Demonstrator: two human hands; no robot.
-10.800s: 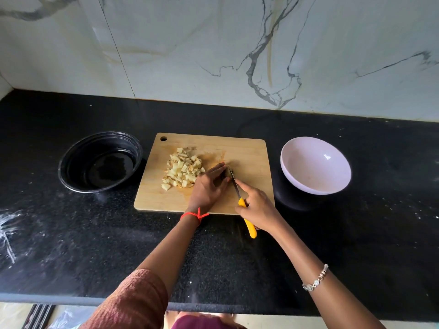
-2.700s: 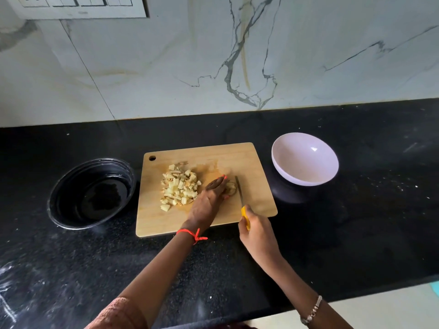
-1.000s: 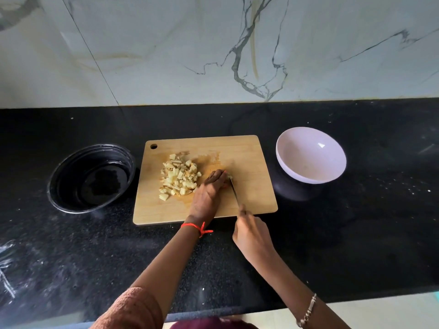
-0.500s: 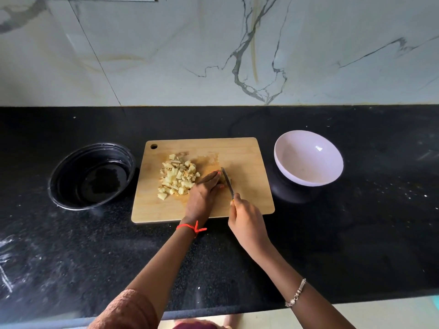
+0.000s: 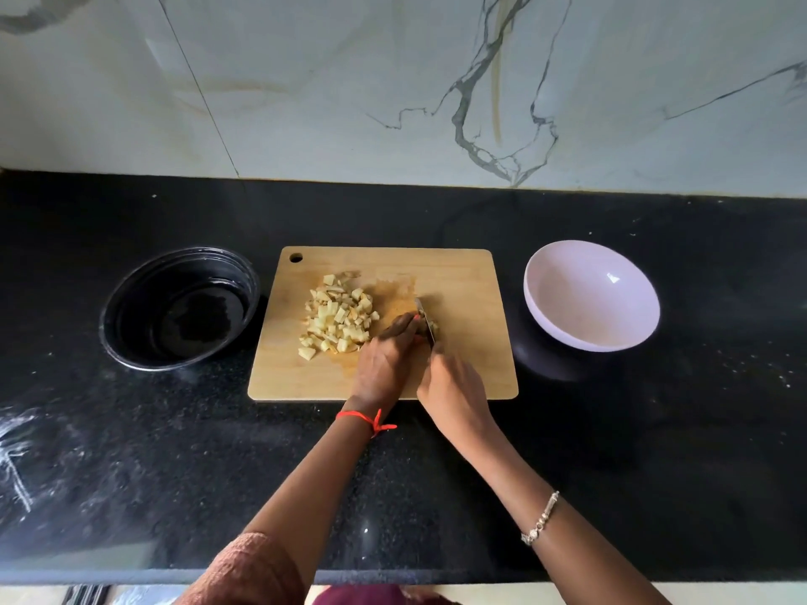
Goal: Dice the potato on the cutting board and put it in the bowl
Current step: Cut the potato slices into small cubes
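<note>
Table (image 5: 655, 430) of black speckled stone, below a white veined wall (image 5: 393, 80). Far left on it, black bowl (image 5: 179, 307), round and glossy, just beside the left edge of the cutting board (image 5: 471, 277). On the left half of that wooden board, diced potato (image 5: 338, 318): lies in a loose heap of pale cubes, all of it on the wood. Right of the heap, left hand (image 5: 384, 364), red thread (image 5: 367, 419) tied round its wrist; reaches in over the near edge, fingers bent down and clamped on the last potato piece (image 5: 432, 327) near the middle of the board. Hard against those fingertips, knife (image 5: 422, 314): stands edge-down on the piece, tip pointing away toward the wall. Just behind the blade, right hand (image 5: 454, 386), fingers wrapped tight round the handle, handle itself hidden under the palm. Farther down that forearm, beaded bracelet (image 5: 540, 517). Right of the board and apart from it, pale lilac bowl (image 5: 589, 294), open side up on the table.
</note>
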